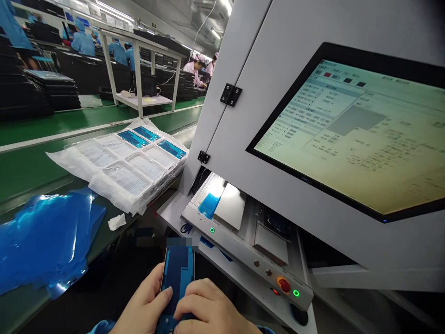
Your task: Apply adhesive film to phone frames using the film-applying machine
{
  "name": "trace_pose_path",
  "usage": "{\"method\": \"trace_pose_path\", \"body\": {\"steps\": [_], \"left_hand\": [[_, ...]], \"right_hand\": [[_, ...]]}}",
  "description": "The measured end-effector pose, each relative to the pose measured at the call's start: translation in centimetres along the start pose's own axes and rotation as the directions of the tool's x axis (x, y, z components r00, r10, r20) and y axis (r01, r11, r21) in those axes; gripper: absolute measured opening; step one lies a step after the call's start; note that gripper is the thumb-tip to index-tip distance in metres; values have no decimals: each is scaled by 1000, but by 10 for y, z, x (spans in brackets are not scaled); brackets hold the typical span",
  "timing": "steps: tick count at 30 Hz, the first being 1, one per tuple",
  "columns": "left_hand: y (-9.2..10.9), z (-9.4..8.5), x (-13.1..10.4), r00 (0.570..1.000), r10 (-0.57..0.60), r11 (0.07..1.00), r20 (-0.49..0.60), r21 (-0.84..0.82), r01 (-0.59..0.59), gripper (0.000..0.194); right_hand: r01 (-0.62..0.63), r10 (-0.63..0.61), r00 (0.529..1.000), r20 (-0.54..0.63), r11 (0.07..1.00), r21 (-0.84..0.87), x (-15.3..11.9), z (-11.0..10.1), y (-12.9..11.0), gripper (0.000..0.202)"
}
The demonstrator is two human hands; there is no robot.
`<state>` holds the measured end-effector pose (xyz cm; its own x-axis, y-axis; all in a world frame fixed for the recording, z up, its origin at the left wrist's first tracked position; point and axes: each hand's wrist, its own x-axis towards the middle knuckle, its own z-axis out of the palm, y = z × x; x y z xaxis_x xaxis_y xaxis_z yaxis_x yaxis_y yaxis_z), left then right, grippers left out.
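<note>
A phone-sized panel (177, 273), dark with a blue edge, stands tilted close to my body. Its left edge is gripped by my left hand (144, 301), with the thumb lying on its face. My right hand (212, 306) has its fingers curled over the lower right of the panel, its fingertips touching the face; whether they pinch anything small cannot be seen. The hands cover the panel's lower part. Beyond it lies the machine's loading bed (229, 204) with metal plates and a piece of blue film (209, 205).
A white compartment tray (127, 178) holds blue panels (172, 149) at its far side. Blue film sheets (45, 236) and a crumpled white scrap (117, 222) lie left. The machine's screen (354, 134) hangs at right, above a red stop button (284, 284). People work behind.
</note>
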<state>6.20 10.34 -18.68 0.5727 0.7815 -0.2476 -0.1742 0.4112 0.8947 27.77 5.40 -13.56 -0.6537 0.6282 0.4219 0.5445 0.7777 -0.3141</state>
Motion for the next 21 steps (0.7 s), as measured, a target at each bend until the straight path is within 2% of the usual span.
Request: {"method": "trace_pose_path", "body": {"steps": [2, 5, 7, 9, 12, 15, 17, 19, 21], "left_hand": [[-7, -1, -1, 1000, -1, 1000, -13, 15, 2, 54], [-12, -1, -1, 1000, 3, 999, -27, 40, -2, 49], [-13, 0, 0, 999, 10, 999, -39, 41, -9, 46], [-12, 1, 0, 999, 16, 999, -46, 40, -14, 44], [-9, 0, -1, 999, -1, 998, -34, 70, 3, 43], [-12, -2, 1, 1000, -7, 996, -19, 91, 8, 41], [-16, -4, 3, 1000, 8, 995, -18, 96, -6, 41], [-21, -6, 6, 1000, 14, 994, -18, 113, -12, 42], [-24, -8, 8, 1000, 17, 990, -16, 137, -15, 41]], "right_hand": [[-11, 11, 1000, 0, 1000, -25, -5, 20, 3, 15], [-153, 154, 988, -34, 988, 7, -18, 57, 13, 30], [-233, 232, 972, 27, 972, 36, -24, 77, 21, 38], [-241, 235, 965, 119, 970, 41, -29, 89, 28, 39], [-173, 170, 970, 174, 985, -2, -32, 93, 34, 35], [24, -15, 987, 158, 998, -56, -32, 85, 39, 27], [101, -87, 989, 123, 989, -111, -29, 77, 40, 20], [104, -88, 991, 104, 982, -160, -26, 70, 39, 15], [43, -26, 994, 110, 987, -156, -25, 67, 40, 15]]}}
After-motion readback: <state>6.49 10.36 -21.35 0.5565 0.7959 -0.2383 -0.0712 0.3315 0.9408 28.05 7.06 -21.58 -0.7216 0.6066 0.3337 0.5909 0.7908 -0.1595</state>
